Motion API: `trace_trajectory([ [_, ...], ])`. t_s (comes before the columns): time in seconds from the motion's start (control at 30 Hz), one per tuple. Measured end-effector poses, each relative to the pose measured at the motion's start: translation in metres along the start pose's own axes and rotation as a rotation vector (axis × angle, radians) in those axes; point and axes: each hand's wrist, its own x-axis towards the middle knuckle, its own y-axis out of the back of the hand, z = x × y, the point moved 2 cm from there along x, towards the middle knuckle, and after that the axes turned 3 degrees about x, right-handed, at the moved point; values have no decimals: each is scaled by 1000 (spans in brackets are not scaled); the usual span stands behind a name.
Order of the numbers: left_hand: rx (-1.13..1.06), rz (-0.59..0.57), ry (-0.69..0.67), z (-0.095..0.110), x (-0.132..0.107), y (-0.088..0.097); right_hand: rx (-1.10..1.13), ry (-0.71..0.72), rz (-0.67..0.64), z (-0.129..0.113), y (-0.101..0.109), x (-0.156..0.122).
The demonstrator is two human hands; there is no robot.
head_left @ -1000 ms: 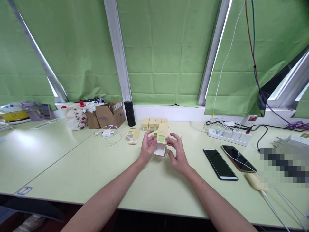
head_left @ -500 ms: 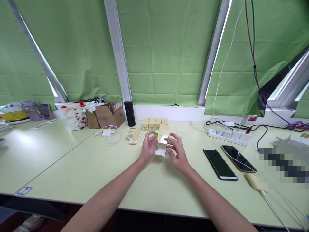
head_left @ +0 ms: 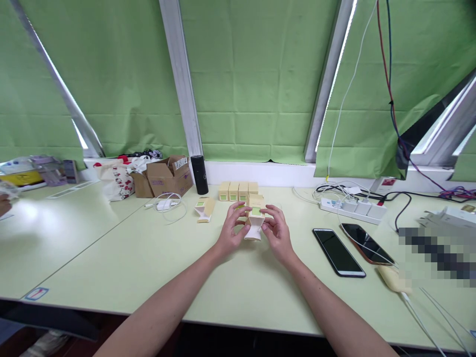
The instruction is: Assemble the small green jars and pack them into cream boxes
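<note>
A small cream carton [head_left: 256, 202] with a green square on its side is between my hands, its white inner flap [head_left: 253, 233] hanging toward me. My left hand [head_left: 232, 232] grips it from the left, fingers curled and thumb by the flap. On the other side, my right hand [head_left: 277, 233] has its fingertips on the top edge and its thumb near the flap. Behind stand several matching closed cartons [head_left: 234, 191] in a row. Another carton [head_left: 204, 209] with an open end lies left of my hands. What is inside the held carton cannot be seen.
Two phones [head_left: 339, 253] [head_left: 366, 243] and a white power strip [head_left: 353, 210] with cables are to the right. A black bottle [head_left: 200, 175], cardboard box [head_left: 167, 177] and white charger [head_left: 166, 204] stand or lie on the left. Another person's hand [head_left: 4, 204] shows at the far left edge.
The held carton has tilted and shifted slightly right, so its green square shows more clearly. My right fingers have closed in on it. Another person's hand has appeared at the far left.
</note>
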Motion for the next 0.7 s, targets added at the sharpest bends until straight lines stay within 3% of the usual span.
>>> trace_trajectory([
  [0.7, -39, 114, 78, -6, 4, -2, -5, -22, -69, 3, -2, -2],
])
